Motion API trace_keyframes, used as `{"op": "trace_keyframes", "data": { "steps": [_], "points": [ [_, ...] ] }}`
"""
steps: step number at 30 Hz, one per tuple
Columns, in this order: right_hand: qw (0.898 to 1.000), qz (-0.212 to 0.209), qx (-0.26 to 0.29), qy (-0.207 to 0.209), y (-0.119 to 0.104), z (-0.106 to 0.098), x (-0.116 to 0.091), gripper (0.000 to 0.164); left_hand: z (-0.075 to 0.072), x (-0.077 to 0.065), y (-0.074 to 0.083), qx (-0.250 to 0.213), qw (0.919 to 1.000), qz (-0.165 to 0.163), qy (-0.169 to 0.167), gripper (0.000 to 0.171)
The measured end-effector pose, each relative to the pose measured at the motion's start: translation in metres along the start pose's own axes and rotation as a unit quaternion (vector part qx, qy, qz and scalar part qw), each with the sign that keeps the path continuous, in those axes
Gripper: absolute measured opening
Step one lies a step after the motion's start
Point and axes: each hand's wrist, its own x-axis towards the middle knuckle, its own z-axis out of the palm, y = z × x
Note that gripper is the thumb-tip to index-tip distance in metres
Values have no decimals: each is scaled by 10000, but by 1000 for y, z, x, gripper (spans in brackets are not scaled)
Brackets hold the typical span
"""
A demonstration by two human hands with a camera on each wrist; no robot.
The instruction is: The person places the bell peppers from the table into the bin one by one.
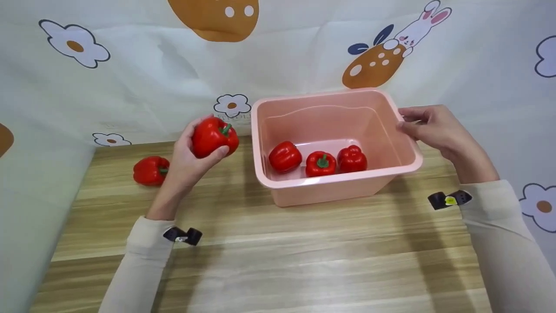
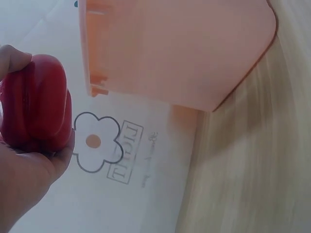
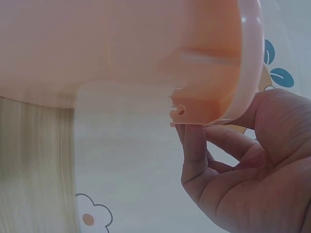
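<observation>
Hands (image 1: pixel 190 158) (image 1: pixel 438 129) apart (pepper (image 1: pixel 212 138) in left)

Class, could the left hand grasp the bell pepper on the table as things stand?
Probably not: the left hand holds another red bell pepper, though the tabletop pepper appears nearby.

On the white printed fabric backdrop (image 2: pixel 146 211), beside a white, dark-outlined flower with a brown centre (image 2: pixel 93 141), boxed grey capitals (image 2: pixel 125 152) — seemingly "LIGHT" — run sideways in the left wrist view; smaller lettering (image 2: pixel 149 158) alongside is too blurred to read.
</observation>
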Motion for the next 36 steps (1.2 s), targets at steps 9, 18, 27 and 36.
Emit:
{"op": "trace_keyframes", "data": {
  "steps": [9, 18, 27, 36],
  "points": [
    [10000, -20, 19, -4, -2, 1, -1, 55, 11, 7, 13, -235, 9991, 328, -159, 78],
    [9999, -51, 70, 71, -2, 1, 1, 53, 26, 15, 18, -475, 9972, 544, -186, 76],
    [10000, 3, 47, -4, 1, 2, 1, 55, 38, 18, 26, -494, 9951, 692, -496, 76],
    [10000, 42, -5, -31, 0, 0, 0, 56, 50, 22, 34, -323, 9942, 767, -682, 78]
  ]
}}
